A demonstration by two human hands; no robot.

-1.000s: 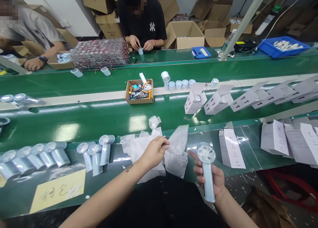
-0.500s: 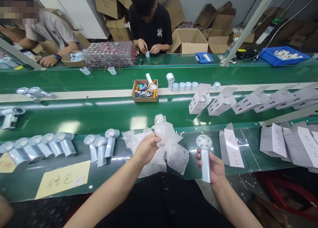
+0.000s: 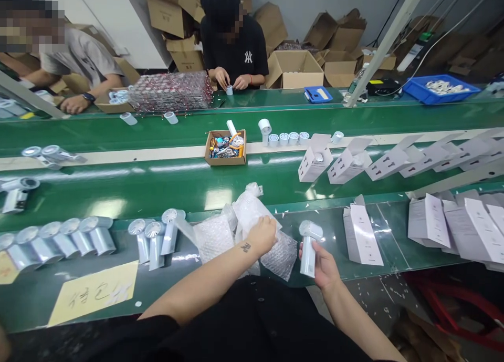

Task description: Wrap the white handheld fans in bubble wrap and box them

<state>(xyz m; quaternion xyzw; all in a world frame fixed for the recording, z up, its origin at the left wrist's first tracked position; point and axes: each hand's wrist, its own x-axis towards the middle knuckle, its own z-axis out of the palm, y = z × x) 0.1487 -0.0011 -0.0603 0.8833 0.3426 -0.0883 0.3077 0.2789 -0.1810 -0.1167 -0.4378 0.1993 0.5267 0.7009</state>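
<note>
In my right hand (image 3: 326,265) is a pale blue handheld fan (image 3: 308,254), gripped by its handle with the round head up and turned partly sideways. My left hand (image 3: 264,237) is closed at the right side of a pile of bubble wrap bags (image 3: 214,236), its fingers curled on a bag's edge; the fingertips are partly hidden. The pile lies in front of my body at the bench edge. Left of it, three more fans (image 3: 156,241) rest on the bench, with a row of several fans (image 3: 59,238) farther left.
Open white boxes (image 3: 362,233) stand on the right of the bench, and more (image 3: 315,159) line the belt (image 3: 173,186). A small carton of parts (image 3: 225,159) sits mid-belt. A yellow paper sign (image 3: 94,293) lies at front left. Two co-workers sit across, one in a black shirt (image 3: 232,52).
My left hand has moved right across the bubble wrap, and its fingers have curled in. My right hand has shifted left with the fan, whose head has turned sideways.
</note>
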